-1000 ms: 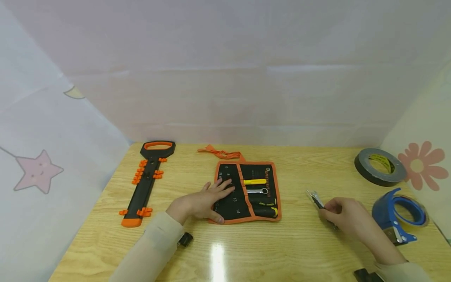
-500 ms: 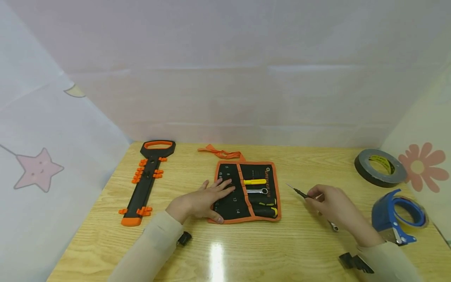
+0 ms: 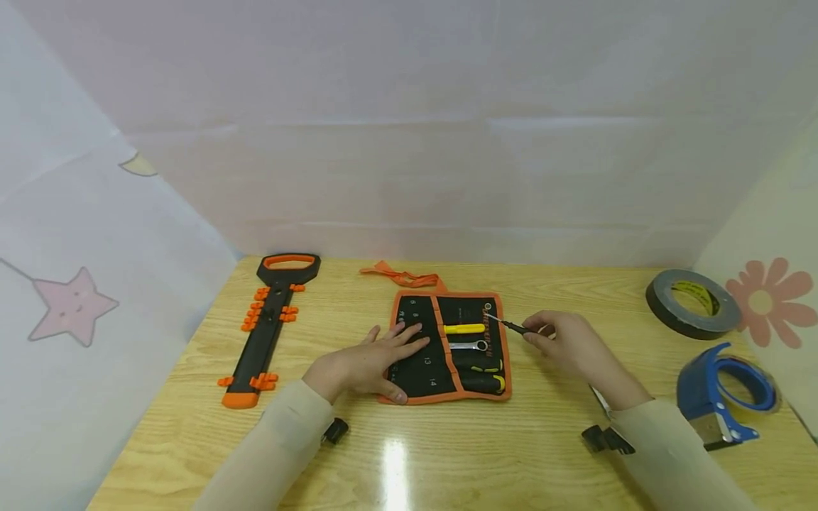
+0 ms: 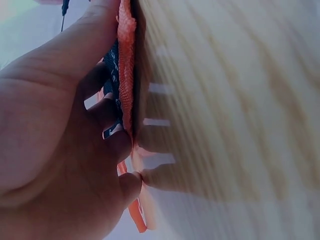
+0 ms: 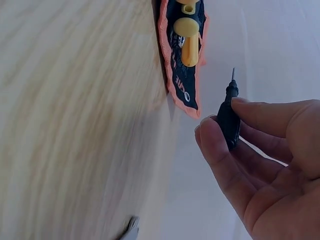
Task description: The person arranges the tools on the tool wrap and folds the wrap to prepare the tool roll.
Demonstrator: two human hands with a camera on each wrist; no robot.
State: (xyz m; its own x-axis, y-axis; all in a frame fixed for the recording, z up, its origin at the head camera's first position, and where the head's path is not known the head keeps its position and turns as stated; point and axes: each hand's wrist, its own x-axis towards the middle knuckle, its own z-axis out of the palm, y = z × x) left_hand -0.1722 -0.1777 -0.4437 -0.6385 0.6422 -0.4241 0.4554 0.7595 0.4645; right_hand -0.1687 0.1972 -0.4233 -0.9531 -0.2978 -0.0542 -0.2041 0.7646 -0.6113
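A black tool pouch with orange trim (image 3: 447, 348) lies unrolled in the middle of the wooden table (image 3: 409, 440). It holds a yellow-handled tool (image 3: 464, 328), a silver wrench (image 3: 469, 345) and black-and-yellow handles. My left hand (image 3: 373, 362) rests flat on the pouch's left half, fingers straight; the left wrist view shows the pouch's orange edge (image 4: 127, 75) against the palm. My right hand (image 3: 565, 341) pinches a thin black screwdriver (image 3: 508, 325), its tip over the pouch's right edge. In the right wrist view the screwdriver (image 5: 228, 117) sits between thumb and fingers beside the pouch (image 5: 182, 55).
A black-and-orange tool holder (image 3: 267, 326) lies at the left. A grey tape roll (image 3: 692, 303) and a blue tape dispenser (image 3: 725, 394) sit at the right. A metal tool (image 3: 601, 401) lies by my right forearm. Pale walls enclose the table.
My right hand lifted the screwdriver from the table at the right and carried it left to the pouch's right edge. The left hand stayed put.
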